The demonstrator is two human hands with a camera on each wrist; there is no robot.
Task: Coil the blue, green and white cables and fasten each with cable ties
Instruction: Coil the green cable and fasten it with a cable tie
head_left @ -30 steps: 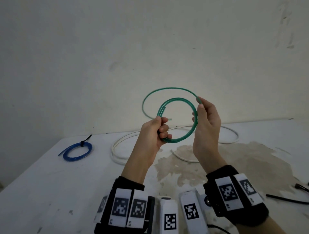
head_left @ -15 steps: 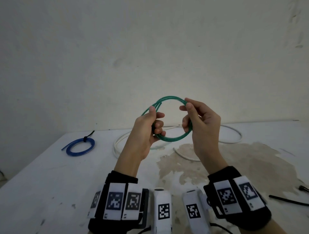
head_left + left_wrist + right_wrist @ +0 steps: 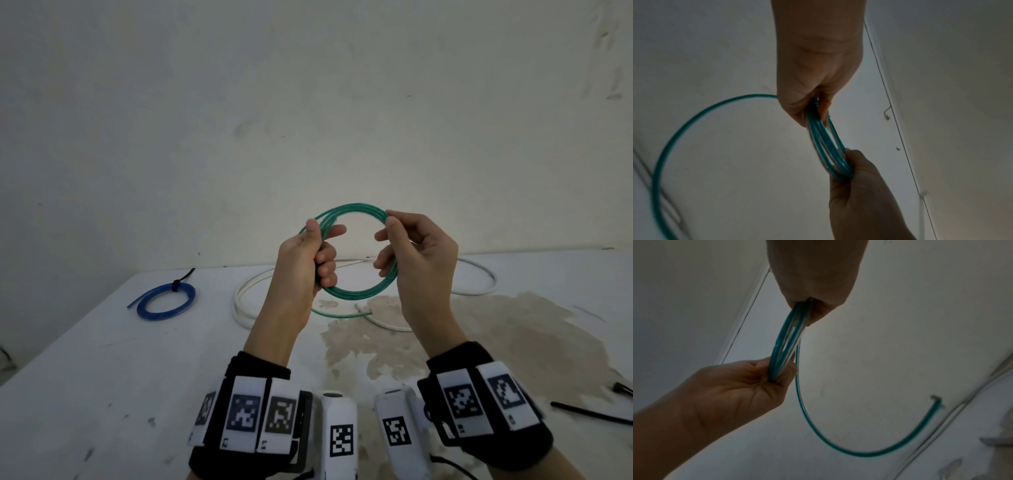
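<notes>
Status: 1 of 3 cables appears complete, 1 is in progress, 1 is untouched.

Blue cable (image 3: 166,301): lies coiled on the counter (image 3: 85,377) at the left of the head view. A black cable tie (image 3: 178,282) is cinched round its upper edge. This item reads as finished.

Green cable (image 3: 356,294): held in the air at the centre of the head view, above the counter, wound into a loop of several turns. The left hand (image 3: 301,267) grips the left side of the loop; its fingers are curled round the bundled turns with the thumb on top. The right hand (image 3: 418,260) pinches the right side of the loop between thumb and fingers. A short free tail (image 3: 342,314) hangs below the loop with its end unwound; the right wrist view shows this tail curving away to a bare end. No tie is on this coil. Judged remaining: wind in the tail, then fasten.

White cable (image 3: 246,301): lies loose on the counter behind the hands, in wide open curves, neither coiled nor tied.

Spare ties: 1 black tie (image 3: 589,413) lies on the counter at the lower right of the head view; another dark item sits at the right edge, too cropped to identify.
</notes>
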